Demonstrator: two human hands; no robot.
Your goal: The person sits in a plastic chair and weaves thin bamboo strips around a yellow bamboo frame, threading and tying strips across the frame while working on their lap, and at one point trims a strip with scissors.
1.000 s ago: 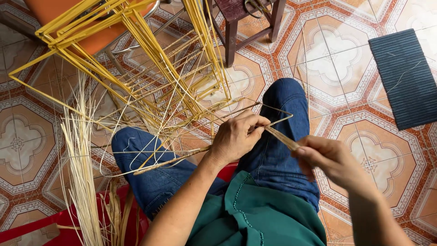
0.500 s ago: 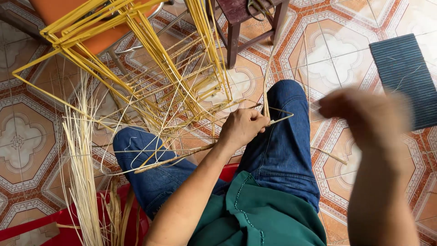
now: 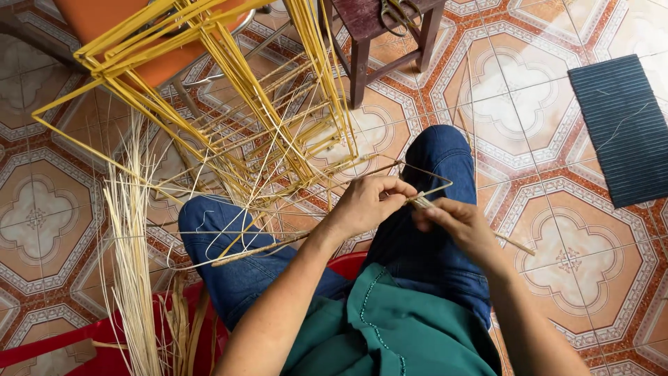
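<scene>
My left hand [image 3: 369, 202] pinches a thin bent stick frame [image 3: 428, 184] above my lap, thumb and fingers closed on the corner joint. My right hand [image 3: 456, 223] sits just to its right, fingers closed on a pale strand [image 3: 419, 200] that wraps the same joint. A longer stick [image 3: 264, 248] of the frame runs left across my blue-jeaned knee [image 3: 223, 240]. Both hands nearly touch at the joint.
A pile of yellow stick frames [image 3: 229, 90] leans on an orange chair [image 3: 132, 28] ahead. Loose pale strands [image 3: 132, 257] lie at my left. A dark wooden stool [image 3: 376, 35] stands ahead, a dark ribbed mat [image 3: 623, 129] at right, a red seat [image 3: 104, 348] under me.
My right hand swung out and up to the right, pulling the strand, then came back down to the joint beside my left hand. My left hand held the frame still.
</scene>
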